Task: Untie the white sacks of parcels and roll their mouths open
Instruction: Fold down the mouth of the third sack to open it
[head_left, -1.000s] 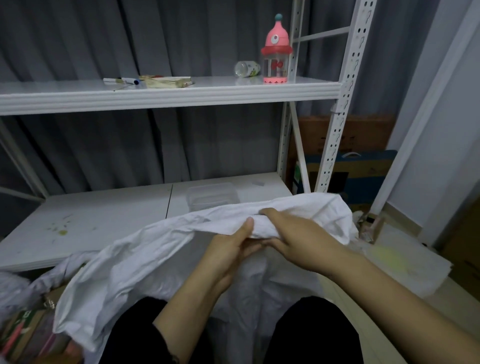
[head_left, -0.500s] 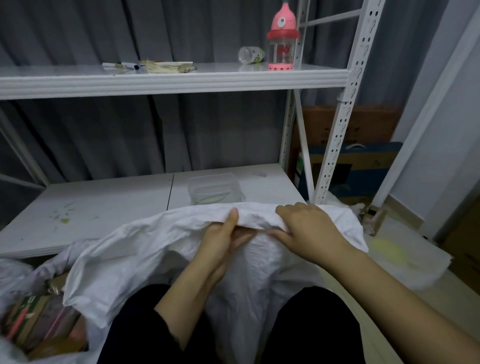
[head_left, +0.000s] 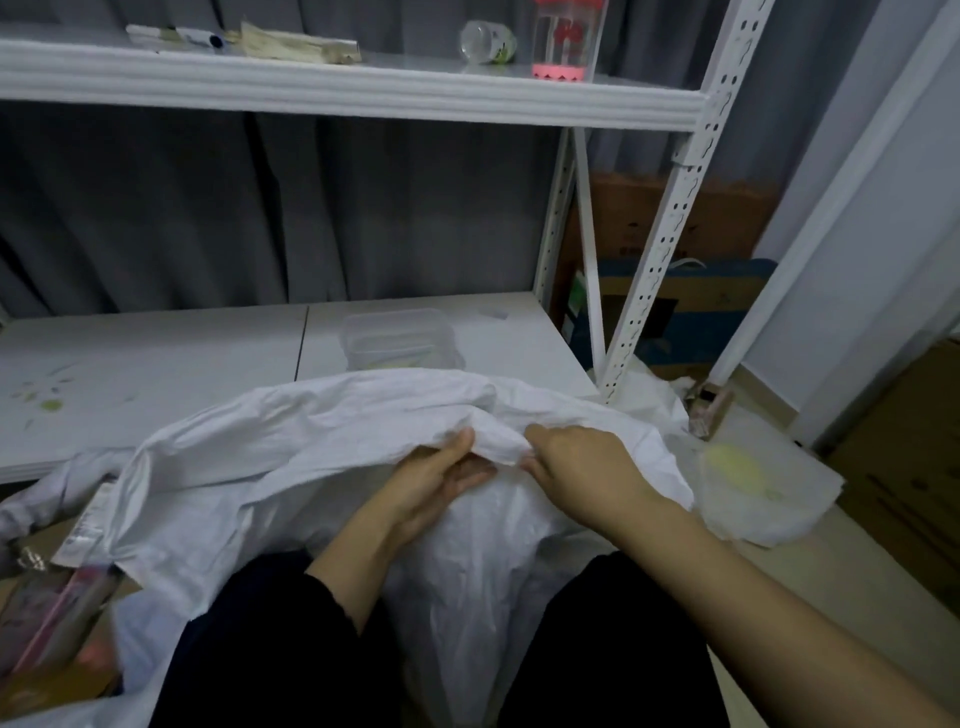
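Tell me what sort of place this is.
Probably a storeroom or parcel-sorting back room: a white slotted metal rack, cardboard boxes against the wall behind it, and a white sack with wrapped parcels showing beside it.

One white sack (head_left: 311, 457) lies at centre frame, with two hands on it: left hand (head_left: 431, 483) and right hand (head_left: 587, 473). Just above is one clear plastic tub (head_left: 397, 338). Along the top edge are one marker pen (head_left: 176, 36), one tipped-over small bottle (head_left: 488, 41) and one pink-based clear bottle (head_left: 566, 41). There are two white boards: upper shelf board (head_left: 363, 93) and lower shelf board (head_left: 156, 364).
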